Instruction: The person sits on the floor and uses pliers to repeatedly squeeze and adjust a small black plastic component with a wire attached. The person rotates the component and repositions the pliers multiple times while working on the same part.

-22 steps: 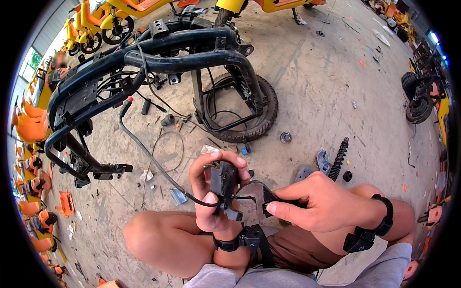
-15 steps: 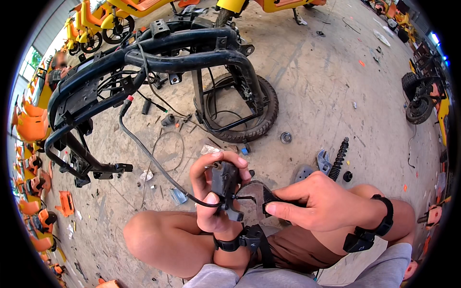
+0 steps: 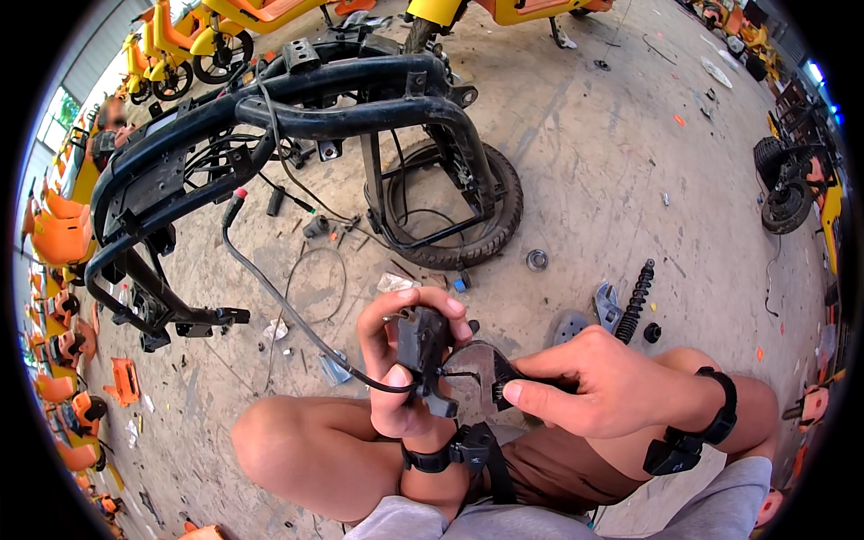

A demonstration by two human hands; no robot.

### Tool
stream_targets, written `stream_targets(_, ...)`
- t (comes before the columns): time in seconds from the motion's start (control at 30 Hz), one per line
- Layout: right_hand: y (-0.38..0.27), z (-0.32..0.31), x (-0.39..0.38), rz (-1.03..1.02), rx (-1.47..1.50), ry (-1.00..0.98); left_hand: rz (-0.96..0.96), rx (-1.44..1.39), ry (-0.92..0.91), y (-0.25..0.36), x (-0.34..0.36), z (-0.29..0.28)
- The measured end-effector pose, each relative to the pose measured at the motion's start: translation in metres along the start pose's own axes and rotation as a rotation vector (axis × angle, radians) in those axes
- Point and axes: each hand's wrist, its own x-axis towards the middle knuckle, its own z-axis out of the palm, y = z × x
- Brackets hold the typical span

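Observation:
My left hand point(image 3: 389, 360) is raised in front of me, its fingers wrapped round a black brake caliper point(image 3: 421, 346). A dark hose point(image 3: 297, 310) leaves the caliper and curves up to the left, with a red cap point(image 3: 240, 193) on its far end. Beside it, my right hand point(image 3: 589, 382) pinches a black piece with a ridged end point(image 3: 501, 389) between thumb and fingers. A thin dark bent rod point(image 3: 463, 373) spans the gap from the caliper towards this piece. Most of what the right hand grips is hidden in the palm.
Ahead on the concrete stands a black vehicle frame point(image 3: 351, 117), with a tyre point(image 3: 515, 202) lying by it. Near my right knee are a spring shock absorber point(image 3: 637, 301), a metal bracket point(image 3: 607, 306) and a grey clog point(image 3: 570, 326). Yellow scooters point(image 3: 211, 45) line the far left.
My right hand has shifted very slightly, and the thin rod sits at a slightly different angle. The left hand keeps its hold on the caliper.

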Motion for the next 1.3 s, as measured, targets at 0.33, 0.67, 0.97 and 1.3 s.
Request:
stream_targets(0.33,0.000,0.005,-0.003,-0.095,-0.175,0.105,-0.011,0.095,0.031,0.001,-0.002,0.001)
stream_targets(0.67,0.002,0.013,-0.007,-0.209,-0.241,0.247,0.023,0.210,0.073,-0.002,-0.005,0.005)
stream_targets(0.97,0.006,0.013,-0.009,-0.259,-0.513,0.356,-0.049,0.147,0.076,-0.002,-0.003,0.010)
stream_targets(1.3,0.006,0.014,-0.008,-0.244,-0.424,0.335,-0.045,0.152,0.088,-0.001,-0.004,0.008)
